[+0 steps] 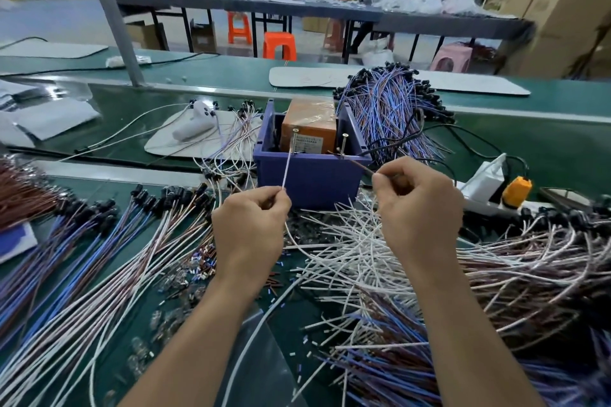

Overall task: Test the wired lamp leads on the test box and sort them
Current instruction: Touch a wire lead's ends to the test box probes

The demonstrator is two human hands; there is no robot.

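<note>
Two leads: a white lead [287, 166] and a brown lead [358, 164] are held up to the test box, one in each hand.
Left hand: the left hand [253, 225] is seen from the back, with the white lead pinched between thumb and forefinger. The lead's tip is laid against the left post [295, 131] on the box.
Right hand: the right hand [420, 208] is curled, with the brown lead pinched at the fingertips. The lead's tip is brought close to the right post [345, 139], though contact cannot be made out.
Test box: the orange test box [309, 127], wrapped in clear film, is set inside a blue bin [310, 175] just beyond the hands.
Near heap: loose white wires [347, 241] are heaped below and between the hands.
Left side: leads with black lamp holders [99, 235] are spread out in a fan.
Right side: a tangle of brown and white leads [529, 261] is piled beside the right forearm.
Behind the bin: a blue and brown bundle [390, 109] is stacked at the bin's right rear.
Table: small snipped bits [198, 268] are scattered on the green mat [545, 149] by the left forearm.
Power strip: a yellow plug [515, 193] is seated in a white power strip [486, 175] right of the bin.
Background: orange stools [279, 44] are set by a far table.
</note>
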